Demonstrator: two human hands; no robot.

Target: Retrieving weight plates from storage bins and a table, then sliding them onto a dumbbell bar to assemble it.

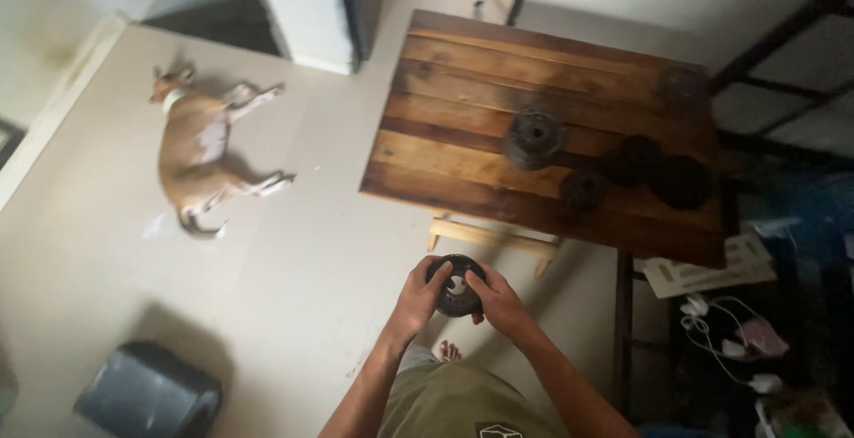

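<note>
Above pale floor (pixel 311 251), black disc (pixel 456 285) gripped between fingers (pixel 438 280)

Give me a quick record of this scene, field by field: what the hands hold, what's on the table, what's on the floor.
Left hand: left hand grips the left side of the black ring-shaped disc
Right hand: right hand grips its right side
Held thing: round, dark, with a centre hole, held in front of the body
Table: wooden slat table carrying several dark round discs
Floor, left: tan dog lying on its side
Floor, lower left: grey bin
Right edge: white cables on a dark, cluttered area
</note>
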